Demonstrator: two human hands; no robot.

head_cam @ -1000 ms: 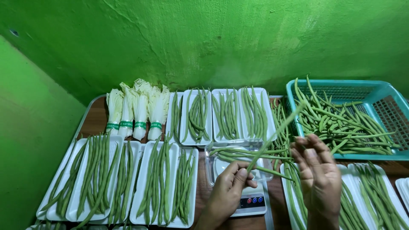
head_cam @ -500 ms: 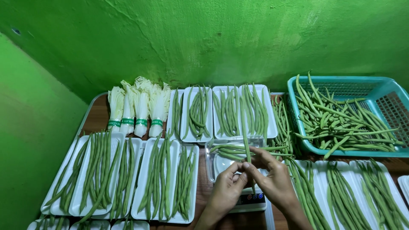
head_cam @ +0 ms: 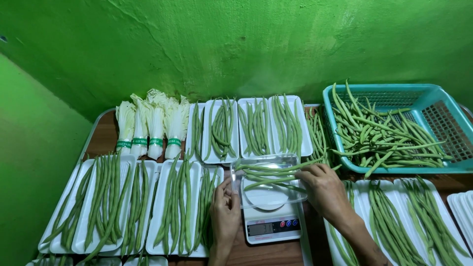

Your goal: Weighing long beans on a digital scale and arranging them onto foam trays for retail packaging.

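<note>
The left hand (head_cam: 225, 212) is resting against the near left corner of the clear tray (head_cam: 268, 184), its fingers curled loosely along the tray's edge and closed on nothing. The right hand (head_cam: 322, 189) is lying over the right side of the tray, fingers bent down onto the green beans (head_cam: 268, 175) lying across it; whether they are pinching a bean cannot be told. The tray is sitting on a small white scale (head_cam: 271, 224) near the middle of the tabletop (head_cam: 101, 140). White trays of beans (head_cam: 253, 125) are lining the far side and the near left. A teal basket (head_cam: 436, 116) of loose beans is standing to the far right, and banded pale cabbages (head_cam: 152, 123) are lying at the far left.
</note>
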